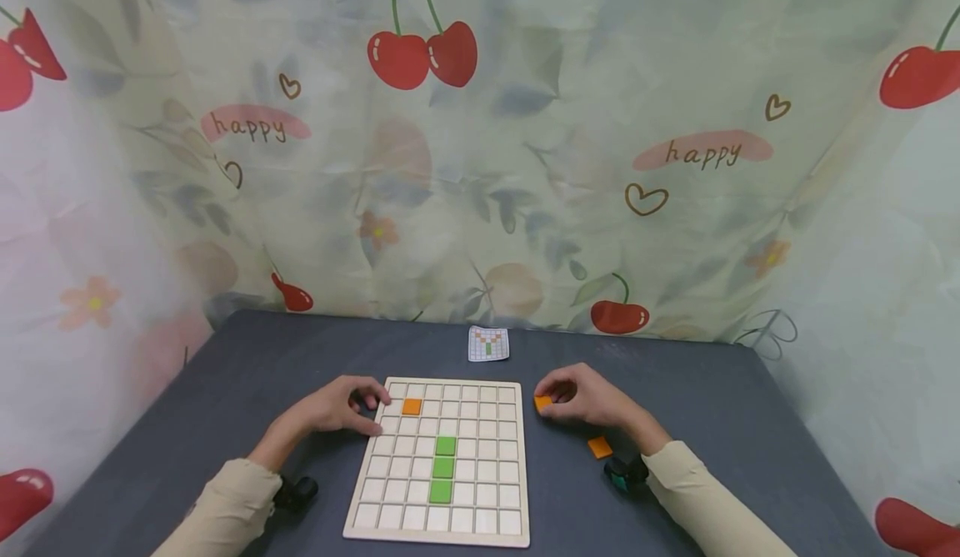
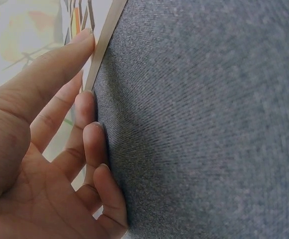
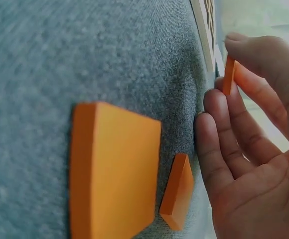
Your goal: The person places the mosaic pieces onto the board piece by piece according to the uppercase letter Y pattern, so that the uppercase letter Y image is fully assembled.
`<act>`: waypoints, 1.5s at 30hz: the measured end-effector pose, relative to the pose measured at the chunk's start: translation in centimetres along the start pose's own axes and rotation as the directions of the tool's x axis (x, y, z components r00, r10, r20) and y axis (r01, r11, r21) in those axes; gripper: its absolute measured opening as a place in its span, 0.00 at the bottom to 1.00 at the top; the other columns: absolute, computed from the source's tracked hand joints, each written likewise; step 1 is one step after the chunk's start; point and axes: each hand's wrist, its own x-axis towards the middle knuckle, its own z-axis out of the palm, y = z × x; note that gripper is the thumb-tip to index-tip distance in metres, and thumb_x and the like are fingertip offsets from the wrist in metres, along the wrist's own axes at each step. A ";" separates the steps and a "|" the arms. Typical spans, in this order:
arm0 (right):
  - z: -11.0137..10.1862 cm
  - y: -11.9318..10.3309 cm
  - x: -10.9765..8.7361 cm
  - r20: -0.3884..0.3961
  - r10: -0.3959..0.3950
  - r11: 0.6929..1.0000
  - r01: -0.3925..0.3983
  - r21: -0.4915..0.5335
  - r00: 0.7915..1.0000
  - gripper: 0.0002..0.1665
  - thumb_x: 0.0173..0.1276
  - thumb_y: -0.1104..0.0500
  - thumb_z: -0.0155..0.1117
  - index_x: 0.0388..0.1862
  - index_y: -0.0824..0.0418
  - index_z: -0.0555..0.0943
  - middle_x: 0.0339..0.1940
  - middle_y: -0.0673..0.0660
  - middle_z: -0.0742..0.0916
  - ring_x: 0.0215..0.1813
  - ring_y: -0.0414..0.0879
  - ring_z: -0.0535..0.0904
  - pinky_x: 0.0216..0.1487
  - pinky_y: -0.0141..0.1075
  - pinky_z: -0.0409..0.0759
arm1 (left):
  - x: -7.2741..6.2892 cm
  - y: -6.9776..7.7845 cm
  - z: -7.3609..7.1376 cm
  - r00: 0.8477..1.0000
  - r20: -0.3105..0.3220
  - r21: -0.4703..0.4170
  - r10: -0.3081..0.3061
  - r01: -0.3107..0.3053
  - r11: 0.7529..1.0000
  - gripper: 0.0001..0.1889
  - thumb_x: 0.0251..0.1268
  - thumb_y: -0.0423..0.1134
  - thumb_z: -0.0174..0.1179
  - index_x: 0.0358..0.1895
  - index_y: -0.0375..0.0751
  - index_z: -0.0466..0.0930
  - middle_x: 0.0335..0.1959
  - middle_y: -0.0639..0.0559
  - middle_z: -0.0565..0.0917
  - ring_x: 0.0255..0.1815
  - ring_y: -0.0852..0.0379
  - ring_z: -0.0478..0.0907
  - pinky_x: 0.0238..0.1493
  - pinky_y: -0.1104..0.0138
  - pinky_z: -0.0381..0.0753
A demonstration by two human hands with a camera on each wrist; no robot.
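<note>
A pale wooden grid board [image 1: 483, 432] lies on the dark table. One orange square tile [image 1: 411, 407] sits in its upper left part, and three green tiles [image 1: 443, 468] form a column near the middle. At the board's left edge my left hand [image 1: 341, 404] rests its thumb and index fingertip on the rim, fingers loosely bent. Right of the board, my right hand [image 1: 588, 396] pinches an orange square tile [image 3: 229, 74] between thumb and fingers. In the right wrist view, two more orange tiles, a near one [image 3: 119, 169] and a farther one [image 3: 178, 191], lie on the cloth.
Behind the board lies a small pattern card [image 1: 488, 344] with orange and green squares on a grid. A printed curtain [image 1: 525, 165] with cherries surrounds the table [image 1: 645, 357] at the back and sides. One loose orange tile [image 1: 600, 447] shows beside the right wrist.
</note>
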 end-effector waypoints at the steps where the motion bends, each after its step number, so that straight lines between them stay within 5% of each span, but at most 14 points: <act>1: 0.0 0.0 0.0 -0.010 -0.003 1.000 0.003 0.003 1.000 0.12 0.66 0.59 0.75 0.47 0.59 0.87 0.43 0.50 0.87 0.41 0.46 0.81 0.46 0.38 0.80 | -0.1 0.3 0.0 1.000 0.001 0.003 0.001 -0.001 1.000 0.19 0.56 0.37 0.77 0.49 0.36 0.83 0.37 0.49 0.77 0.36 0.53 0.71 0.38 0.65 0.69; 8: 0.1 -0.4 -0.1 -0.060 -0.035 0.998 0.038 0.048 0.998 0.14 0.67 0.64 0.74 0.50 0.67 0.86 0.44 0.55 0.88 0.40 0.48 0.81 0.45 0.38 0.80 | -0.1 1.5 0.0 0.999 0.006 -0.008 -0.050 0.050 0.999 0.19 0.56 0.32 0.77 0.49 0.34 0.82 0.37 0.46 0.76 0.38 0.49 0.70 0.38 0.63 0.68; 25: 0.9 -1.3 0.3 -0.148 -0.037 0.983 0.062 0.173 0.988 0.16 0.65 0.64 0.76 0.51 0.65 0.87 0.40 0.57 0.88 0.35 0.51 0.81 0.36 0.34 0.78 | 0.1 1.3 0.0 0.999 0.001 0.017 -0.040 0.040 0.999 0.19 0.55 0.32 0.77 0.49 0.34 0.82 0.37 0.47 0.76 0.38 0.48 0.70 0.39 0.63 0.68; 45: 3.5 -3.2 2.4 -0.122 -0.095 0.968 0.121 0.220 0.988 0.16 0.64 0.67 0.75 0.51 0.67 0.87 0.43 0.59 0.88 0.36 0.50 0.80 0.36 0.34 0.78 | 0.0 1.0 0.0 0.999 0.005 0.002 -0.037 0.037 0.999 0.19 0.55 0.33 0.77 0.49 0.34 0.82 0.37 0.46 0.76 0.38 0.48 0.69 0.38 0.64 0.67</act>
